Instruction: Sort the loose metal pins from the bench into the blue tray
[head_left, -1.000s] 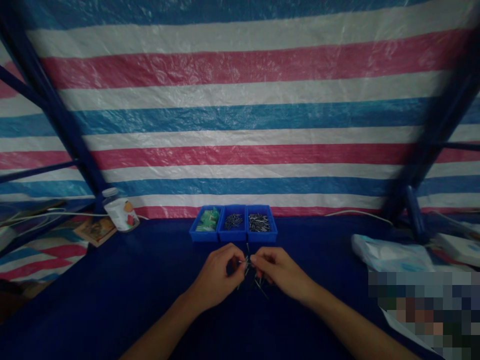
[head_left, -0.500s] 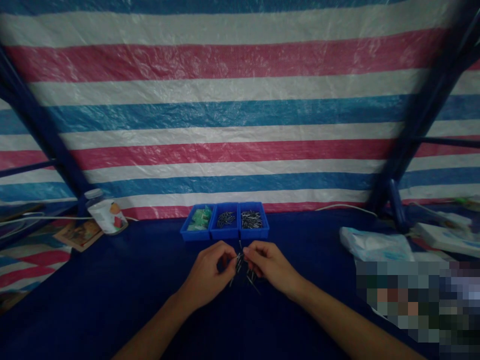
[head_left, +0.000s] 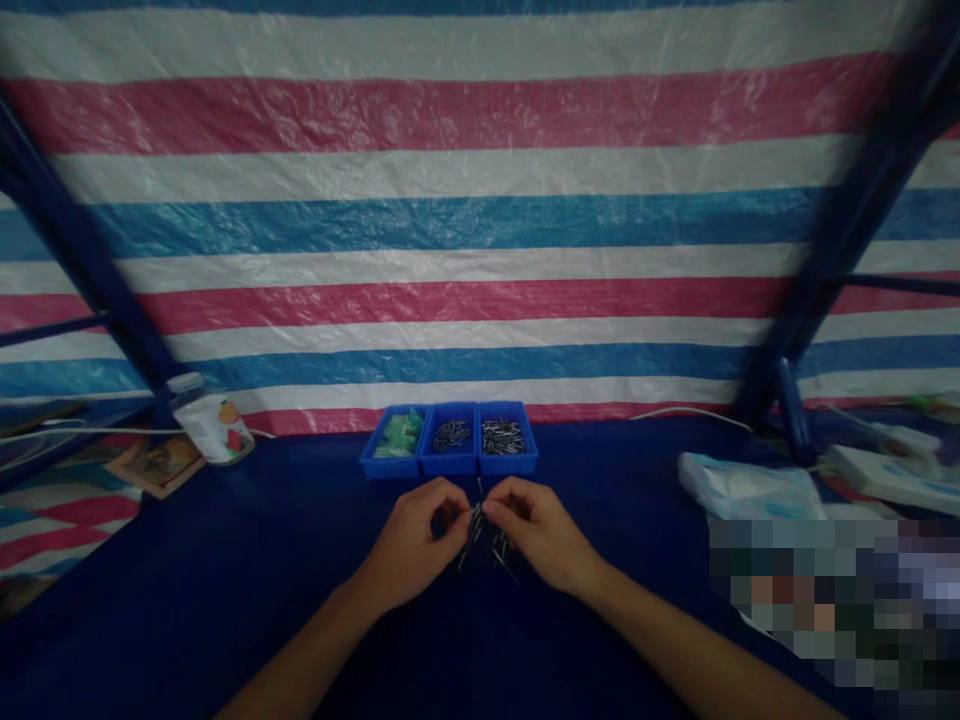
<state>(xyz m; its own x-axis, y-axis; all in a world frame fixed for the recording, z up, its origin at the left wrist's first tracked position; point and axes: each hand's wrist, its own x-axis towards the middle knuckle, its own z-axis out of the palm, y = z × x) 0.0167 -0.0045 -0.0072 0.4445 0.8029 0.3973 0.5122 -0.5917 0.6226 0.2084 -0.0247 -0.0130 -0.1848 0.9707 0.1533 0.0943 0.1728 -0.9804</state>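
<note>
My left hand (head_left: pixel 424 535) and my right hand (head_left: pixel 551 535) are close together over the table, thumbs and forefingers pinched. Between their fingertips a thin metal pin (head_left: pixel 480 488) stands up, its lower end hidden by the fingers. Just below lies a small scatter of similar dark, shiny metal pins (head_left: pixel 502 552), partly behind the right fingers. Beyond the hands, three blue bins stand side by side. The left bin (head_left: pixel 367 466) holds small green plastic bags, the middle bin (head_left: pixel 448 467) small dark metal parts, and the right bin (head_left: pixel 510 466) a heap of slender metal pins.
A white-lidded jar (head_left: pixel 217 430) and a flat brown picture card (head_left: pixel 157 467) are at the back left. On the right are a plastic bag (head_left: pixel 750 487) and a white box (head_left: pixel 885 478). A striped tarpaulin (head_left: pixel 480 230) hangs behind the dark blue table (head_left: pixel 300 540).
The hands keep the same pinch and have hardly moved. The view has shifted very slightly; the bins and the loose pins stay in place.
</note>
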